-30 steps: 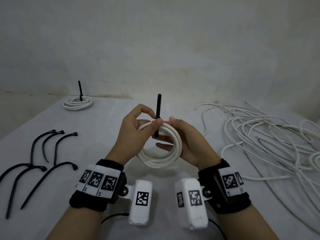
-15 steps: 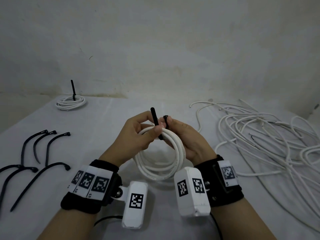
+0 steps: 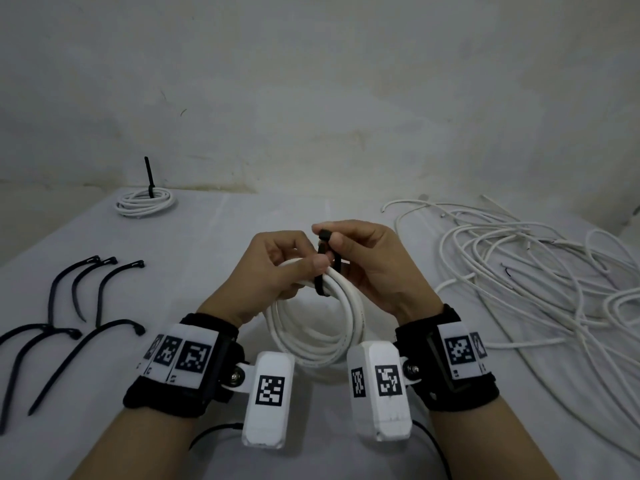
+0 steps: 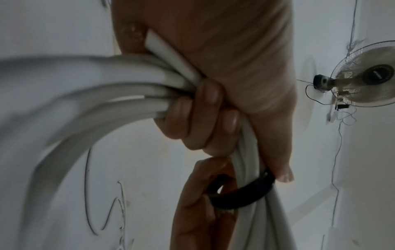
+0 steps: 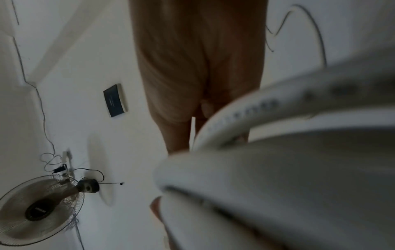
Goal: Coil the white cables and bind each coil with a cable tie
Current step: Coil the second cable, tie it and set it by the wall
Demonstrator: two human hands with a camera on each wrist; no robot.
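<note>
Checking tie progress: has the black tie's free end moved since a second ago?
Yes. The cable tie no longer sticks straight up above the held coil; it is bent over toward the right hand, which pinches its head.

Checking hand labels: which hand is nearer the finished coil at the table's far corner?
Left. The left hand sits on the finished coil's side, well short of it; the right hand is farther across.

Both my forearms bare. Black wristband [image 3: 180,398] on each wrist w/ white panels of square b/w coded markers; white camera pod [image 3: 268,398] bolted inboard via silver screw [image 3: 238,376]; thin black lead below.
</note>
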